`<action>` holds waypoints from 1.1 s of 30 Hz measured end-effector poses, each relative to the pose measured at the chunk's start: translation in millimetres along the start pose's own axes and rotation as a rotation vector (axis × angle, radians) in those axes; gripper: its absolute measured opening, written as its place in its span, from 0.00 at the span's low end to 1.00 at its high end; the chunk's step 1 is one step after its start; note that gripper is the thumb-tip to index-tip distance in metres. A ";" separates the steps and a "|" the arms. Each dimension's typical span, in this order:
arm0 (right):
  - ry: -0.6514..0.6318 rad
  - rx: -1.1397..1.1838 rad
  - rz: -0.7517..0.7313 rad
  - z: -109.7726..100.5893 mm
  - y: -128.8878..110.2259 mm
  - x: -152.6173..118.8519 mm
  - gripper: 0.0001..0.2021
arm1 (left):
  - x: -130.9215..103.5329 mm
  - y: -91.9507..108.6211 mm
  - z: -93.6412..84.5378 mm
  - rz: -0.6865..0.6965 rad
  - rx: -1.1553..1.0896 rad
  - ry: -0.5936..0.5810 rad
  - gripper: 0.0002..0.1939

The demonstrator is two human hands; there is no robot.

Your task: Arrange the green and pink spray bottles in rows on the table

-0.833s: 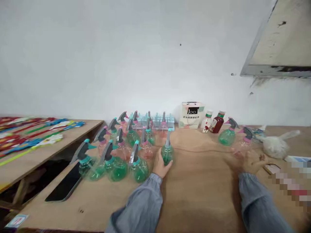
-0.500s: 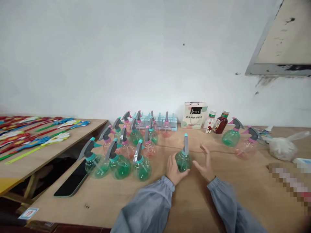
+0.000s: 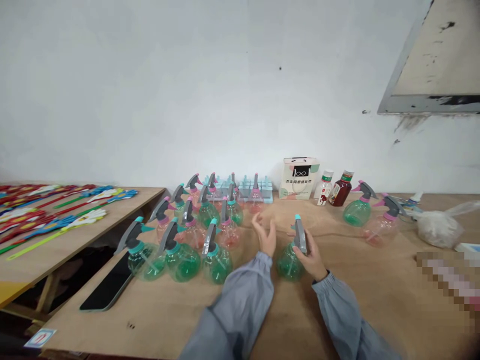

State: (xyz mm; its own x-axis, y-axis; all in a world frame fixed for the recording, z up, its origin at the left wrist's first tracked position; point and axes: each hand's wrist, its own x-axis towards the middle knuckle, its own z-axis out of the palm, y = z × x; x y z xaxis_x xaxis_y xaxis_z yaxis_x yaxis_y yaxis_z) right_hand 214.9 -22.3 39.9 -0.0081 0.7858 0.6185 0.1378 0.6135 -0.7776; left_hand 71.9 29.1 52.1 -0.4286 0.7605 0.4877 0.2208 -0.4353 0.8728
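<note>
A round green spray bottle [image 3: 290, 264] with a grey trigger head and turquoise nozzle stands upright on the table in front of me. My right hand [image 3: 312, 254] is closed around its neck and trigger from the right side. To the left of this bottle, my left hand [image 3: 265, 235] is raised with fingers apart, holding nothing. Nearest to it on the left are a pink spray bottle [image 3: 229, 234] and a green spray bottle [image 3: 217, 265], part of a group of several green and pink ones.
A black phone [image 3: 107, 285] lies at the left edge. Behind stand light-blue molds [image 3: 258, 189], a paper bag [image 3: 299, 180] and a dark red drink bottle [image 3: 341, 190]. On the right are another green spray bottle [image 3: 357, 211], a pink one and a plastic bag [image 3: 439, 227].
My left hand has let go of the green spray bottle and moved up and back. My right hand has moved left onto the bottle's neck, and the bottle sits slightly nearer to me.
</note>
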 end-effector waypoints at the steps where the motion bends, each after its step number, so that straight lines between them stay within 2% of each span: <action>1: -0.012 0.000 -0.022 -0.8 -1.1 -1.0 0.26 | 17.8 3.2 13.6 -0.045 0.063 0.063 0.27; 3: -0.025 -0.010 -0.065 -1.2 -1.6 -2.8 0.25 | 52.6 5.9 37.4 -0.137 0.249 0.148 0.34; 6: -0.038 -0.040 -0.075 -0.3 0.9 -4.7 0.29 | 94.0 -0.1 58.0 -0.185 0.326 0.160 0.41; 10: -0.080 -0.051 -0.044 1.2 1.4 -4.9 0.34 | 124.7 -16.5 60.3 -0.237 0.388 0.090 0.46; 13: -0.095 -0.068 -0.019 0.0 -3.2 -1.8 0.33 | 132.2 -27.1 53.5 -0.240 0.415 0.008 0.42; 18: -0.099 -0.053 -0.010 -11.0 -10.6 6.1 0.23 | 112.1 -35.4 37.4 -0.183 0.437 -0.067 0.35; 22: -0.151 0.097 0.188 -18.7 -15.6 10.1 0.20 | 81.2 -35.2 16.9 -0.108 0.425 -0.129 0.36; 28: -0.218 0.429 0.418 -6.4 -33.2 16.6 0.31 | 39.4 -31.3 -23.8 0.004 0.429 -0.223 0.37; 33: -0.309 0.541 0.495 4.3 -42.7 30.6 0.41 | 12.3 -29.4 -59.9 0.136 0.415 -0.294 0.35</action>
State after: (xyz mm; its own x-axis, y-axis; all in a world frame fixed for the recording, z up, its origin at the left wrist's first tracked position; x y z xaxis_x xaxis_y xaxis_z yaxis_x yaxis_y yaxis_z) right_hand 204.5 -24.0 91.6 -0.3571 0.9149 0.1886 -0.3024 0.0778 -0.9500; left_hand 7.6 22.4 31.3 -0.1207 0.8395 0.5298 0.6117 -0.3575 0.7057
